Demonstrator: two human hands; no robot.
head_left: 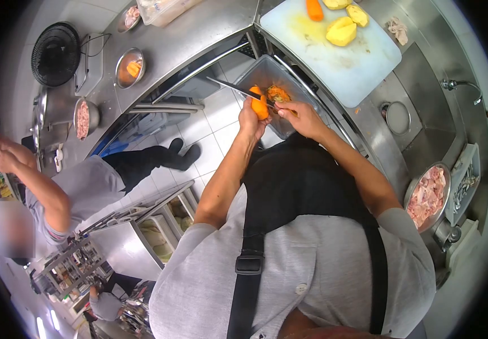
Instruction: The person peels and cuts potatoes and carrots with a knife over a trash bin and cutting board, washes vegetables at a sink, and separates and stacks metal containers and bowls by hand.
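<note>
My left hand [250, 120] is closed round a thick orange carrot [260, 110], held upright over a grey plastic bin [243, 73]. In my right hand [303, 120] is the handle of a long knife [230, 85]; its blade lies across the carrot and points to the left. Orange peelings [278, 94] lie in the bin below my hands. Beyond the bin, a white cutting board [362, 68] holds another carrot [314, 9] and several peeled yellow potatoes [341, 31].
Left counter: a metal bowl [124, 79] with orange pieces, a bowl of minced meat [82, 118] and a black fan [55, 54]. Right: a sink [425, 127] and a bowl of raw meat [426, 198]. A co-worker [86, 192] stands at left.
</note>
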